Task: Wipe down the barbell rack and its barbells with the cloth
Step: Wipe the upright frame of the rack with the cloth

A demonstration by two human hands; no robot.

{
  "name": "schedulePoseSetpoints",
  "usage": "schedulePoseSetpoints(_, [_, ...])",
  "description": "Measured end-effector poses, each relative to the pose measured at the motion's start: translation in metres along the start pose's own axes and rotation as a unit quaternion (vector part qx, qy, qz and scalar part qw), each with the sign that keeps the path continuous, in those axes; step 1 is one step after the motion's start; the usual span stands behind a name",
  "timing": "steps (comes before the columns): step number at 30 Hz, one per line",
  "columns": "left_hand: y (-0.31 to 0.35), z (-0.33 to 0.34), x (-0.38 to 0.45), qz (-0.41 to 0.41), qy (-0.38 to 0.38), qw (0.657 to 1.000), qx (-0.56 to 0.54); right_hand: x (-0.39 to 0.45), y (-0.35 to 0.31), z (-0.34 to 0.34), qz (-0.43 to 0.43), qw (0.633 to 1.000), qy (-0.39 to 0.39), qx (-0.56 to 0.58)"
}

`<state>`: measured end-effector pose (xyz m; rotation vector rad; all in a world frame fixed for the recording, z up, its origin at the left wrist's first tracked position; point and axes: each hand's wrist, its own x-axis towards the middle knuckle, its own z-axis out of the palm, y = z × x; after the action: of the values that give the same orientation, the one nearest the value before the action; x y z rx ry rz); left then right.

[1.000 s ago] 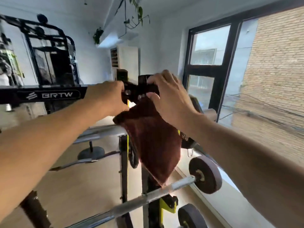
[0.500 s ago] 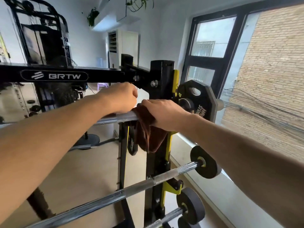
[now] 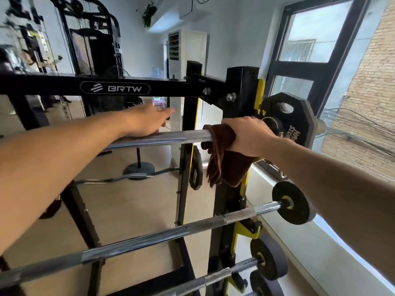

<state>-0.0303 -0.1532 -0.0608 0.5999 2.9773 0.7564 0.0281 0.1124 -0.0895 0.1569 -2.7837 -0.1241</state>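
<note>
The right hand is clenched around the dark brown cloth, wrapped over the top steel barbell beside the black rack upright. The left hand, fingers spread, rests flat on it. Best grip firmly and slide leftward along the bar.

Your right hand wraps the cloth around the top barbell just left of the rack upright. Your left hand rests on that bar farther left. Below it, two more barbells lie across the rack.
</note>
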Motion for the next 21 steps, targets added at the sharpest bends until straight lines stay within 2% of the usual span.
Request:
schedulePoseSetpoints(4, [-0.018, -0.003, -0.003, 0.005, 0.013, 0.998, -0.055, 0.000, -0.030, -0.004, 0.004, 1.000, 0.001, 0.013])
schedulePoseSetpoints(8, [-0.017, -0.026, -0.007, 0.066, 0.037, 0.996, -0.047, 0.013, -0.102, -0.005, -0.035, 0.999, 0.007, -0.009])
schedulePoseSetpoints(11, [-0.031, -0.046, -0.008, 0.093, 0.014, 0.995, -0.031, 0.024, -0.166, -0.010, -0.066, 0.998, -0.001, -0.021])
schedulePoseSetpoints(15, [-0.051, -0.066, -0.006, 0.085, -0.037, 0.995, -0.037, 0.033, -0.241, -0.009, -0.111, 0.993, 0.030, -0.009])
schedulePoseSetpoints(18, [-0.056, -0.073, 0.001, 0.109, -0.061, 0.991, -0.037, 0.032, -0.245, -0.011, -0.089, 0.996, 0.030, -0.008])
schedulePoseSetpoints(21, [-0.062, -0.074, 0.002, 0.112, -0.071, 0.991, -0.027, 0.023, -0.216, -0.018, -0.024, 1.000, -0.013, -0.012])
